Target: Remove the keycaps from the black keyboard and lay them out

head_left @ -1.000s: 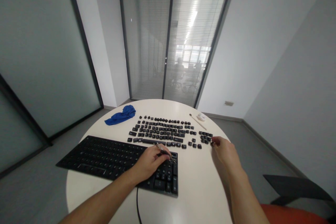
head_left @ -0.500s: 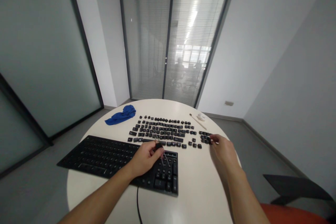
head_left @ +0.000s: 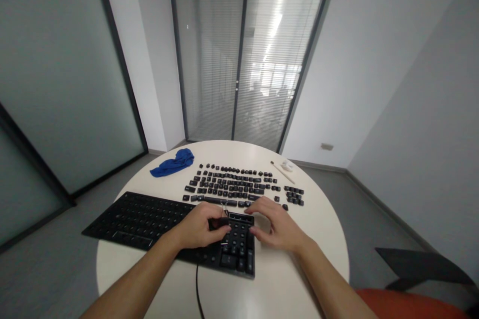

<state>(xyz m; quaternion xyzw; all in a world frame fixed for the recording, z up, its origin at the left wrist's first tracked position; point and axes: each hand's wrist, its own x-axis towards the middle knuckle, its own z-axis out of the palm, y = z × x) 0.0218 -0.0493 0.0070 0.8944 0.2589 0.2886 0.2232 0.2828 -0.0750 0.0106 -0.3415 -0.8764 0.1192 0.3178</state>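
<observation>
A black keyboard [head_left: 149,219] lies at a slant on the round white table, most of its keycaps off. Its right-hand number block [head_left: 235,254] still carries several caps. My left hand [head_left: 204,224] rests over that block, closed around a dark-handled wire keycap puller [head_left: 219,222] whose thin wires stick out on both sides. At the block's right edge is my right hand [head_left: 275,224], thumb and forefinger apart; no object shows between them. Behind the keyboard, loose black keycaps [head_left: 230,187] lie in rows, partly covered by my hands, with a smaller group [head_left: 294,195] at the right.
A crumpled blue cloth [head_left: 172,163] lies at the table's far left. Toward the far right are a thin brush [head_left: 282,173] and a small white item [head_left: 287,165]. The keyboard's cable [head_left: 198,291] runs off the near side. An orange-seated chair [head_left: 407,304] stands at the lower right.
My right hand has moved left from the keycap group at the right to the keyboard's right edge, its fingers now apart. My left hand has turned the puller slightly and shifted a little left.
</observation>
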